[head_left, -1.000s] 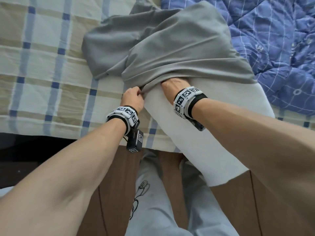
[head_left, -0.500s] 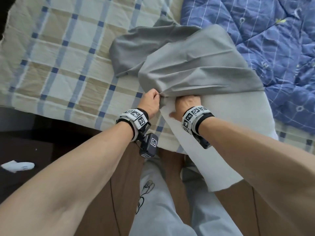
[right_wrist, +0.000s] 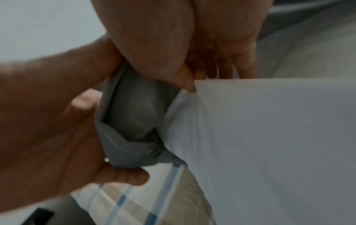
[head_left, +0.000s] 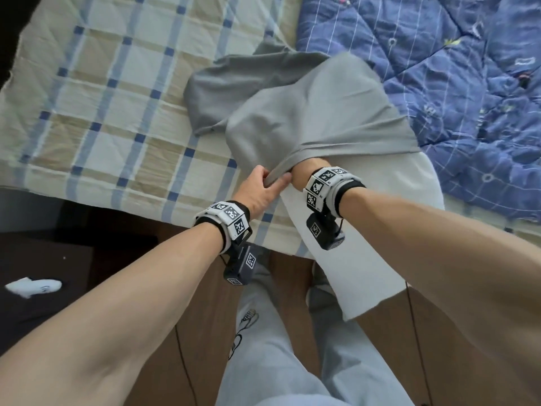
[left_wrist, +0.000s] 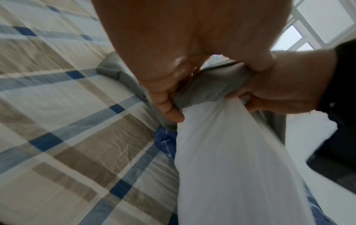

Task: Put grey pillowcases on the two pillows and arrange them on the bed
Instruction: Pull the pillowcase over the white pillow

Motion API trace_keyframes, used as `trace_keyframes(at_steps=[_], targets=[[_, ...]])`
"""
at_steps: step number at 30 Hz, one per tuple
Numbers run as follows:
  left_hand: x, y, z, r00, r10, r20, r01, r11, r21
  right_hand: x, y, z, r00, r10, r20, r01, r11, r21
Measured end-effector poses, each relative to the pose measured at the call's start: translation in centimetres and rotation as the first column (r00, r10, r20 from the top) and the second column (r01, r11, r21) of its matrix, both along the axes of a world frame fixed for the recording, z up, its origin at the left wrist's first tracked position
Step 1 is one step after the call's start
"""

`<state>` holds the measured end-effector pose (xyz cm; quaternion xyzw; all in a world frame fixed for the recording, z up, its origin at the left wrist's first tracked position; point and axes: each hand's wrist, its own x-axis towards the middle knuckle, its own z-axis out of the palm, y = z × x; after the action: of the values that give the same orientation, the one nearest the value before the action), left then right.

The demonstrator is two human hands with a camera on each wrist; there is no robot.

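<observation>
A white pillow (head_left: 366, 235) lies across the bed's near edge, its near end hanging over the floor. A grey pillowcase (head_left: 316, 118) covers its far half. My left hand (head_left: 265, 187) pinches the case's hem at the pillow's left corner; the left wrist view shows the fingers (left_wrist: 165, 99) curled round the bunched grey hem (left_wrist: 208, 91). My right hand (head_left: 307, 171) sits just right of it, fingers hidden under the hem. In the right wrist view its thumb (right_wrist: 189, 87) presses the pillow (right_wrist: 269, 137) beside the grey hem (right_wrist: 131, 121). More grey cloth (head_left: 228, 92) lies flat to the left.
The bed has a plaid sheet (head_left: 102, 118). A rumpled blue quilt (head_left: 439, 83) fills the right side, touching the pillow. My legs in pale trousers (head_left: 278, 361) stand on the wooden floor (head_left: 289, 273). A dark surface (head_left: 44, 253) at the left holds a small white object (head_left: 32, 287).
My left hand has shifted its hold on the hem, forefinger now stretched along it. Both hands and the pillow's corner stay close together at the bed edge.
</observation>
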<state>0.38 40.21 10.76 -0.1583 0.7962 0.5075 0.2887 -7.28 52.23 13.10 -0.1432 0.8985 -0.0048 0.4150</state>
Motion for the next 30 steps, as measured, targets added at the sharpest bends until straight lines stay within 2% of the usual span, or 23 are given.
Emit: trace_keyframes(at_steps=[3, 5, 6, 8, 10, 12, 15, 20, 22, 24, 27, 30], targets=[[0.0, 0.5, 2.6, 0.999, -0.002, -0.042, 0.001, 1.000, -0.011, -1.6, 1.4, 3.0, 0.999, 0.012, -0.052, -0.010, 0.999, 0.032], [-0.2, 0.7, 3.6, 0.996, -0.004, -0.092, -0.007, 0.992, -0.123, -1.6, 2.2, 4.2, 0.990, -0.033, -0.140, 0.024, 0.998, -0.062], [-0.4, 0.8, 4.1, 0.993, -0.042, -0.110, 0.018, 0.979, -0.205, -1.6, 2.6, 4.6, 0.981, -0.046, -0.190, 0.023, 0.992, -0.123], [-0.8, 1.3, 4.6, 0.983, -0.167, -0.075, 0.133, 0.931, -0.339, -1.0, 4.3, 5.2, 0.983, -0.062, -0.171, 0.037, 0.989, -0.146], [-1.2, 2.1, 4.5, 0.958, -0.287, 0.002, 0.262, 0.871, -0.416, -0.2, 5.9, 4.5, 0.992, -0.057, -0.112, 0.047, 0.995, -0.088], [-1.3, 2.8, 4.2, 0.920, -0.384, 0.075, 0.371, 0.796, -0.478, 0.3, 8.8, 4.0, 0.989, -0.092, -0.117, 0.088, 0.995, -0.041], [-0.9, 4.1, 3.3, 0.844, -0.515, 0.150, 0.512, 0.691, -0.511, 1.2, 14.7, 3.4, 0.963, -0.227, -0.144, 0.237, 0.970, 0.051], [-0.7, 7.9, 1.7, 0.793, -0.604, 0.074, 0.546, 0.653, -0.524, 2.1, 21.3, 1.3, 0.926, -0.348, -0.144, 0.362, 0.928, 0.089], [-0.8, 10.0, 1.1, 0.739, -0.673, 0.029, 0.580, 0.614, -0.536, 2.1, 22.5, 0.2, 0.913, -0.380, -0.149, 0.390, 0.920, 0.048], [-0.8, 12.0, 0.4, 0.656, -0.755, -0.002, 0.621, 0.541, -0.567, 1.7, 23.2, -0.7, 0.907, -0.390, -0.160, 0.394, 0.919, -0.008], [-0.6, 14.8, -0.5, 0.491, -0.871, -0.032, 0.670, 0.401, -0.625, 0.8, 23.6, -2.1, 0.900, -0.403, -0.163, 0.393, 0.915, -0.090], [-0.2, 17.9, -1.7, 0.331, -0.943, 0.015, 0.722, 0.243, -0.648, -0.5, 23.9, -3.6, 0.915, -0.369, -0.161, 0.344, 0.924, -0.164]])
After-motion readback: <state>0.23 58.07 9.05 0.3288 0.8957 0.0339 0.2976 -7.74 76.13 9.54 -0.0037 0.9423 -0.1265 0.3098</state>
